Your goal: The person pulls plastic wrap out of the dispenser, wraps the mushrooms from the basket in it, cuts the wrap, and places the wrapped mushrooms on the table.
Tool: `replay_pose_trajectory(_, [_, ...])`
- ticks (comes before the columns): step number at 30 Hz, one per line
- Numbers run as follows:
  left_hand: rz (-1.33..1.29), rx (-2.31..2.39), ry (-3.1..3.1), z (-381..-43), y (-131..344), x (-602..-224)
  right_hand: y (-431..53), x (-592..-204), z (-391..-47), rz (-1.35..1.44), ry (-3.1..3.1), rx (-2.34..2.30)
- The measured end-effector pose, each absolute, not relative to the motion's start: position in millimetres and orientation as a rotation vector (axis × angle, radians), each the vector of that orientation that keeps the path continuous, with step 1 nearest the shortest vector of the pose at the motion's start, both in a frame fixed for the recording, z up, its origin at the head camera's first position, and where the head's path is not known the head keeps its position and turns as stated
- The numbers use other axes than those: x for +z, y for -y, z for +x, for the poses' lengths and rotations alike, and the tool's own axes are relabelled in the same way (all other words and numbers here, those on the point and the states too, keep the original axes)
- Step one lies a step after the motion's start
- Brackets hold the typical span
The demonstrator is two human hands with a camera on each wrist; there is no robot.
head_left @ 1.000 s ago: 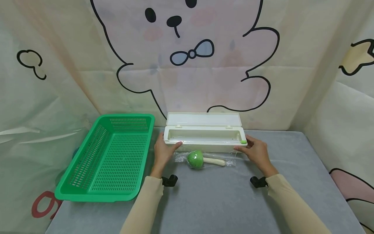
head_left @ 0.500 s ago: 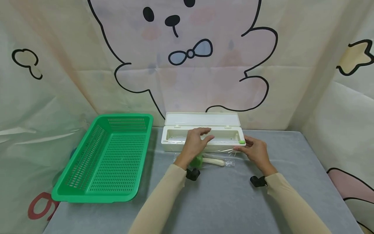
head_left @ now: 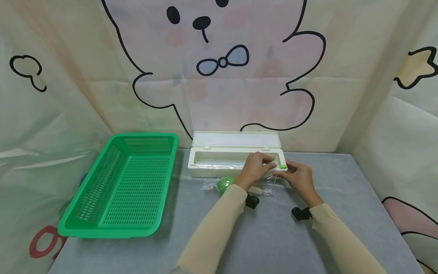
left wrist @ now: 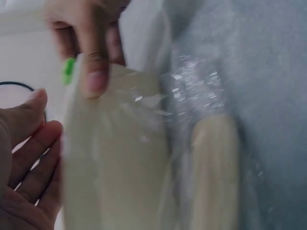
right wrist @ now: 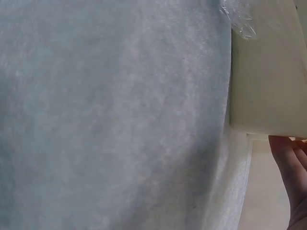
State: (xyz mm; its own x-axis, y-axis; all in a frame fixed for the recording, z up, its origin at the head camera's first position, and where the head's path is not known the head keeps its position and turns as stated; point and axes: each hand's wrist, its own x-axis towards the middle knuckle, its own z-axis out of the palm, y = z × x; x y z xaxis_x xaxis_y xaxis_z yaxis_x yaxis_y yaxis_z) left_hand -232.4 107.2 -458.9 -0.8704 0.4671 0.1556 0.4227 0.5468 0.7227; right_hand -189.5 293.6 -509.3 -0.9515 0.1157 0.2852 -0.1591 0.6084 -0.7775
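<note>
A long white cling film dispenser (head_left: 212, 173) stands at the back of the table, its lid (head_left: 236, 139) tipped up. My right hand (head_left: 301, 180) grips its right end, thumb on the front face. My left hand (head_left: 254, 170) hovers over the dispenser's right half, close to the green slide cutter (head_left: 283, 166). In the left wrist view a gap shows between the left thumb and forefinger, beside the cutter (left wrist: 68, 71). In front of the dispenser lies a round green head on a pale stick (head_left: 226, 184), wrapped in clear film and partly hidden by the left wrist.
To the left, a green plastic basket (head_left: 164, 194) with slotted walls stands on the grey-covered table (head_left: 280, 243). A printed curtain (head_left: 219, 102) hangs right behind the dispenser and down both sides.
My left hand has left the dispenser's left end and moved right along it to near the green cutter. My right hand stays on the right end.
</note>
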Motion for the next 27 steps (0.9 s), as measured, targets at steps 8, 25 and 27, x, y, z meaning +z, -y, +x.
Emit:
replay_pose_trajectory(8, [0.786,1.204,-2.739,-231.2,-125.7,-466.9,-292.0,-511.4,-189.9,0.027,2.507,1.25])
replay_pose_trajectory(25, [0.859,1.157,-2.781,-232.8,-132.7,-469.0,-292.5,-514.0,-189.3,0.053,2.478,1.175])
replay_pose_trajectory(27, [0.862,1.086,-2.817,-232.5,-131.7,-468.3,-292.3,-515.0,-189.5,0.066,2.463,1.191])
